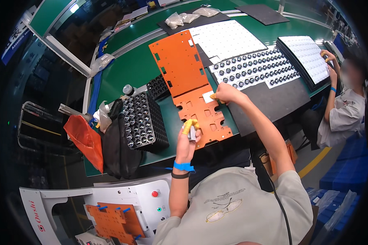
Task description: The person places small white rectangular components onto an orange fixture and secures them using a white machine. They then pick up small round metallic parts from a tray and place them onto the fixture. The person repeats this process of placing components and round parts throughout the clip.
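Note:
On the green table lies an orange fixture plate (210, 130) with cut-outs, and a hinged-looking orange panel (179, 65) extends beyond it. My right hand (230, 94), with yellow finger cots, is closed in a pinch at the edge of a small white square plate (208, 96) on the fixture's far part. Over the near left edge of the fixture, my left hand (187, 141) is closed round a small silver-grey piece (191, 133); its exact kind is partly hidden by the fingers. Yellow cots cover fingers of this hand too, and a blue band (184, 166) circles the wrist.
A black rack of round black parts (139, 118) stands left of the fixture. Black round parts (253, 69) sit on white sheets at right, beside black mats (270, 104). Another person (343, 94) handles a stack of white panels (304, 53). An orange bag (86, 141) hangs at the left edge.

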The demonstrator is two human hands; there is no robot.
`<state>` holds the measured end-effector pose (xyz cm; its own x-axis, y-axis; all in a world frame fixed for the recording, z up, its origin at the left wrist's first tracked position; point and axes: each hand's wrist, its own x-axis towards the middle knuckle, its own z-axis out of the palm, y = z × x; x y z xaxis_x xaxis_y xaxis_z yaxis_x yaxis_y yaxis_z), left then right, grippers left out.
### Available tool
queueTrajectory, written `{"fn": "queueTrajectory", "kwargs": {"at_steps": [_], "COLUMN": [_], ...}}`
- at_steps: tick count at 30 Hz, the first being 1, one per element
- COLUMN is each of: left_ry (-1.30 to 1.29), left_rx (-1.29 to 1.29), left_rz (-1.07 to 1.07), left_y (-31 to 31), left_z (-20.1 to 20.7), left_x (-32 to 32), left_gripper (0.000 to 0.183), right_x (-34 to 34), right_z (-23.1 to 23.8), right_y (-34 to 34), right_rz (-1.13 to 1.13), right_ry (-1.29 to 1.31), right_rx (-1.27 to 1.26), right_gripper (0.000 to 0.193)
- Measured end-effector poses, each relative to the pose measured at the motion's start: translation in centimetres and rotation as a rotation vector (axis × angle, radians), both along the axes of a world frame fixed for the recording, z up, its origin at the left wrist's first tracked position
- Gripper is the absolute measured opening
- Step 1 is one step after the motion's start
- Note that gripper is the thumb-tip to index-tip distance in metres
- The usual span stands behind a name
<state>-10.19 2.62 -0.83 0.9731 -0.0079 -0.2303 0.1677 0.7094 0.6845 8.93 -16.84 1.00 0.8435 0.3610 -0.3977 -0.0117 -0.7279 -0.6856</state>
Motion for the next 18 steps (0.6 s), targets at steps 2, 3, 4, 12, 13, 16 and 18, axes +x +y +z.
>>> {"fn": "queueTrajectory", "kwargs": {"at_steps": [2, 3, 4, 12, 13, 16, 18], "left_ry": [0.029, 0.035, 0.044, 0.137, 0.181, 0.109, 0.068], "left_rx": [-0.267, -0.302, -0.337, -0.340, -0.334, -0.176, -0.164], "left_rz": [-0.029, -0.003, 0.027, 0.154, 0.169, 0.104, 0.106], "left_y": [1.2, 1.2, 1.3, 1.7, 1.6, 2.3, 2.4], "left_z": [-0.3, 0.1, 0.9, 1.1, 1.6, 0.3, 0.3], "left_x": [-0.8, -1.4, -2.2, -5.5, -5.8, -6.8, -7.3], "left_gripper": [0.026, 0.026, 0.027, 0.033, 0.032, 0.031, 0.031], "right_x": [-1.9, -3.0, -4.9, -10.5, -10.6, -10.5, -10.6], "right_z": [0.4, 0.8, 3.9, 7.9, 8.1, 7.7, 8.0], "right_y": [0.7, 1.8, 3.2, 14.0, 15.4, 19.0, 20.7], "right_rz": [-0.057, -0.076, -0.075, 0.419, 0.464, 0.437, 0.457], "right_ry": [-0.467, -0.703, -0.625, -0.690, -0.662, -0.824, -0.839], "right_rx": [-0.247, -0.363, -0.322, 0.418, 0.465, 0.477, 0.341], "right_gripper": [0.034, 0.033, 0.033, 0.028, 0.027, 0.030, 0.031]}}
